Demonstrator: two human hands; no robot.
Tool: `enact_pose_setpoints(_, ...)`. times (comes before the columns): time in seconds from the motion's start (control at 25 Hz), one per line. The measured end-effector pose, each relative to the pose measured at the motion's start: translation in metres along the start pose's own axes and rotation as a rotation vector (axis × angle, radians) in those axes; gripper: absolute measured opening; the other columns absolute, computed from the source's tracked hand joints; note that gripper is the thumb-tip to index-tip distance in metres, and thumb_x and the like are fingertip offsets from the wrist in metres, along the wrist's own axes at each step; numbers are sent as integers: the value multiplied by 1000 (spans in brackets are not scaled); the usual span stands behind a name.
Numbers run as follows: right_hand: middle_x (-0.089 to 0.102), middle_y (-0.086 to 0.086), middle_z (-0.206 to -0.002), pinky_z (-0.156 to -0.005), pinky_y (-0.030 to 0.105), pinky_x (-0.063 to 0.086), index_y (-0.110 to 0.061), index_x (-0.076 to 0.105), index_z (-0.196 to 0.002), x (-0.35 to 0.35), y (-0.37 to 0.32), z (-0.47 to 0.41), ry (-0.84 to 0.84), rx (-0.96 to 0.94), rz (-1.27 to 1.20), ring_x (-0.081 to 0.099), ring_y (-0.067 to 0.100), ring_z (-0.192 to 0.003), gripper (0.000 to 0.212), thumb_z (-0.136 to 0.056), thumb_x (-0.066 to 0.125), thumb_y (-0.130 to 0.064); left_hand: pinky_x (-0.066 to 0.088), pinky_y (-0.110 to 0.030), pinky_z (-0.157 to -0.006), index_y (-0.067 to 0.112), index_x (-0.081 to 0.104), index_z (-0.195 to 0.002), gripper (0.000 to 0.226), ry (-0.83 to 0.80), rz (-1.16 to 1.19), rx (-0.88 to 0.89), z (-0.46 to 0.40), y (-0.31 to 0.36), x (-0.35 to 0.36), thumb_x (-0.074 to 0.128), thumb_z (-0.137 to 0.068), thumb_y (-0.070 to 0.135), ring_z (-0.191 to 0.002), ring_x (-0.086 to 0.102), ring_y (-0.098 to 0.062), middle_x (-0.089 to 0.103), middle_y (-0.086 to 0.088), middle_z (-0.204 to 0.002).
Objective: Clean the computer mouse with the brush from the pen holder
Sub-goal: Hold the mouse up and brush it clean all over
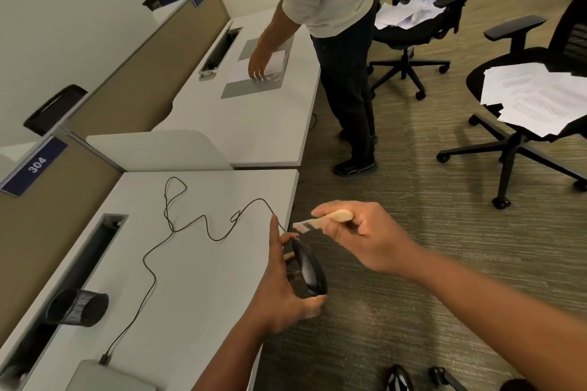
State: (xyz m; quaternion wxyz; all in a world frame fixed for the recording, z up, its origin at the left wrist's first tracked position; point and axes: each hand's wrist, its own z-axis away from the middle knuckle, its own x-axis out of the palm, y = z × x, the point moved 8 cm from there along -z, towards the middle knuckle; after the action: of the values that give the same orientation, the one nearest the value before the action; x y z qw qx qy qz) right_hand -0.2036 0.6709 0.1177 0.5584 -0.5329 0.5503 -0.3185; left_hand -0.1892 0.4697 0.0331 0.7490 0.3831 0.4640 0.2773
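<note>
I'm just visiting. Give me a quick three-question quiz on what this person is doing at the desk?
1. True or false: the left hand holds the mouse up off the desk.
2. Which hand grips the brush?
3. The mesh pen holder is: A) upright, B) lying on its side, C) on a chair.

Key: 1 true; 2 the right hand; 3 B.

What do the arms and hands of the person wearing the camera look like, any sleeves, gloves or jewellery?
Both forearms are bare as far as the frame shows: no sleeves in view. The left hand and right hand wear no gloves, and no rings, watch or bracelet show on the visible sides.
</note>
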Motion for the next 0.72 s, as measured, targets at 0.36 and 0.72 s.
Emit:
enact_pose_setpoints(0.36,65,-12,-108,-86,26,48,-35,69,-123,39,-17,18,-409,-158,410,60,6,-98,26,-101,62,-23,59,-47,-104,78,-16,-147,155,40,-9,-6,4,5,-1,100,-54,32,-141,52,-15,33,47,-142)
enact_pose_setpoints(0.72,71,-19,-104,-88,32,57,-32,73,-110,26,-22,26,-575,13,364,65,-1,-99,14,-101,63,-28,51,-55,-113,73,-16,-151,156,70,-61,-17,3,9,-1,102,-53,47,-151,42,-19,25,27,-160)
